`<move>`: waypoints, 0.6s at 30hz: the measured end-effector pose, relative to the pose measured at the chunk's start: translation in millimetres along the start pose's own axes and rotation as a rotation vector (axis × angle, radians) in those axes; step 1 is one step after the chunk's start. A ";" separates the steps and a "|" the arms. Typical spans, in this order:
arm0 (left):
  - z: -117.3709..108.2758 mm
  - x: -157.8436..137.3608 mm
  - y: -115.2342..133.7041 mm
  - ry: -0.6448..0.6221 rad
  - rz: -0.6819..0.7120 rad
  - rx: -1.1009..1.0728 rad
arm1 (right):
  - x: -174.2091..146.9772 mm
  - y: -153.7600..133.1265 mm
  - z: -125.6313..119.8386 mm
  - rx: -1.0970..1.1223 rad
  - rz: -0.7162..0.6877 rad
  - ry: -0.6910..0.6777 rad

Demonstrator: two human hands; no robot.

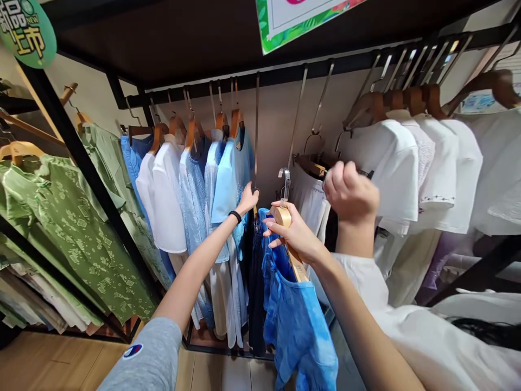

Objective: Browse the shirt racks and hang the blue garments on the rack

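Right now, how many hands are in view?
3: left hand at centre, right hand holding a wooden hanger, another person's hand right of both. Others may be hidden.

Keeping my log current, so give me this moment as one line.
right hand: holding wooden hanger with blue top | left hand: at lower end of long metal hook | nearby: another person's hand, white shirts

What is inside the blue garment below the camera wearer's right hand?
Inside the blue garment, a wooden hanger shows at the neckline; deeper inside is covered by cloth, unseen.
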State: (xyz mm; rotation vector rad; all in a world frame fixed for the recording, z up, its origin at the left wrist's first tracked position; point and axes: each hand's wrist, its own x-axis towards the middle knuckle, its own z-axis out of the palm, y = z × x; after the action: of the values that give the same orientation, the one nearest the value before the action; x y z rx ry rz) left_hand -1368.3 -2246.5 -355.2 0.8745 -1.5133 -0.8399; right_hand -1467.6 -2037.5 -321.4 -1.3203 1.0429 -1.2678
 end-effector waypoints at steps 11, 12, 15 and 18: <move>-45.0 -190.0 25.7 -0.460 -0.155 -0.156 | -10.7 15.0 -1.6 0.074 -0.092 0.145; -49.5 -209.2 28.4 -0.532 -0.183 -0.181 | -11.3 15.2 -0.1 0.088 -0.099 0.156; -62.8 -257.4 47.1 -0.686 -0.216 -0.264 | -13.0 15.4 7.6 0.145 -0.096 0.172; -75.2 -290.5 75.6 -0.681 -0.200 -0.239 | -12.0 16.4 19.3 0.200 -0.063 0.178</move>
State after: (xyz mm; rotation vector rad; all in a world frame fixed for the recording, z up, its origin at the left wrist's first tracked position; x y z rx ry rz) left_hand -1275.0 -1957.6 -415.1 0.5892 -1.8623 -1.5407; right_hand -1448.5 -2026.2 -338.6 -1.1113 0.9736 -1.5179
